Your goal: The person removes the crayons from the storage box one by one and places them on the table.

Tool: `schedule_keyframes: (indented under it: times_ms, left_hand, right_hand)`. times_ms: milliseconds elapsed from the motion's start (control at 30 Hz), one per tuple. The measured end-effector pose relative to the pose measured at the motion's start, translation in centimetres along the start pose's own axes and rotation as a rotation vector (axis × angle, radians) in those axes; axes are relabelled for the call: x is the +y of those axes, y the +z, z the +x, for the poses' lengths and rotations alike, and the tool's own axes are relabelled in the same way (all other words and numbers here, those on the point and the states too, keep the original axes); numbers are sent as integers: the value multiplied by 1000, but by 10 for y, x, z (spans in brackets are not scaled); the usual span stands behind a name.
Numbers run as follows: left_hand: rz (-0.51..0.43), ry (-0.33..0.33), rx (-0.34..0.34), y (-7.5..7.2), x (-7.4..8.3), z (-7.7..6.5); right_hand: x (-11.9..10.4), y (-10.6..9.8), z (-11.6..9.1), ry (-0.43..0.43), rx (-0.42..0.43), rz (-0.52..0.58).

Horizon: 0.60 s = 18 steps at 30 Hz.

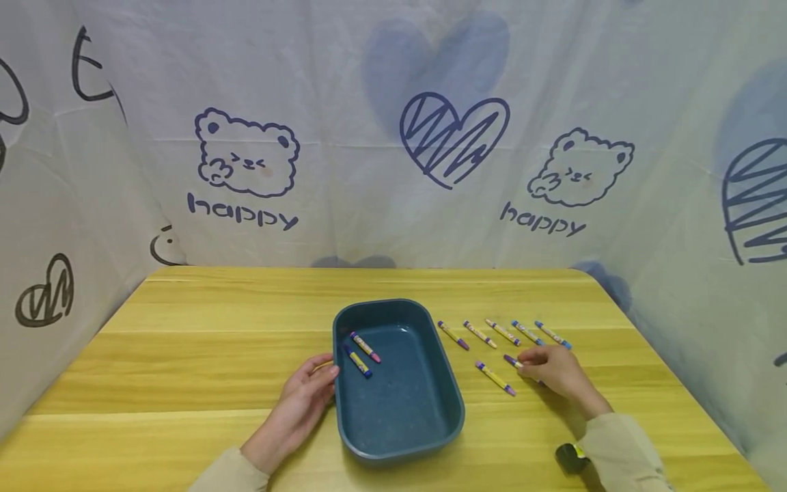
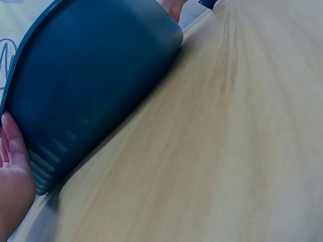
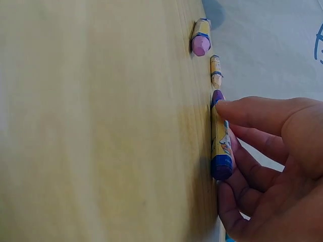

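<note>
A dark teal plastic bin (image 1: 399, 447) stands on the table with two crayons inside, one pink-tipped (image 1: 365, 347) and one dark blue (image 1: 358, 361). My left hand (image 1: 304, 396) rests against the bin's left wall, fingertips reaching up near the rim in the left wrist view. To the right of the bin, my right hand (image 1: 556, 374) pinches a purple crayon (image 3: 221, 138) between thumb and fingers, low over the tabletop. Beside it lies a yellow-wrapped crayon (image 1: 494, 378) with a pink tip. My fingers cover part of the held crayon in the head view.
Several more crayons (image 1: 479, 334) lie in a slanted row behind my right hand. A dark rounded object (image 1: 572, 458) with a yellow patch is beside my right sleeve. The wooden table (image 1: 184, 342) ends at a white printed curtain (image 1: 356, 171) behind and at the sides.
</note>
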<state>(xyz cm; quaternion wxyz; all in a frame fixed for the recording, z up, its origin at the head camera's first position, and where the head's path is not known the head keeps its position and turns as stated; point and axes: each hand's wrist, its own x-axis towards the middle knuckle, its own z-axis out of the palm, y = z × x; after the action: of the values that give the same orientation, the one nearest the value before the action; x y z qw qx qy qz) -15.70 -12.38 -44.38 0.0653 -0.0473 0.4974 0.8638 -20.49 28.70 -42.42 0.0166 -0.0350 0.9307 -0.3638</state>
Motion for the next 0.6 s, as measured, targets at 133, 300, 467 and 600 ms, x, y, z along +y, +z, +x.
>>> schedule_keyframes:
  times_ms: [133, 300, 467, 600]
  left_hand:
    - [0, -2, 2, 0, 0, 0]
    - [-6, 5, -2, 0, 0, 0]
    - [-9, 8, -5, -1, -1, 0]
    - [-10, 8, -5, -1, -1, 1]
  right_hand:
    - [-1, -1, -1, 2, 10, 6]
    - [-4, -2, -2, 13, 25, 7]
    - [-12, -5, -2, -1, 20, 5]
    - [-27, -7, -2, -12, 24, 4]
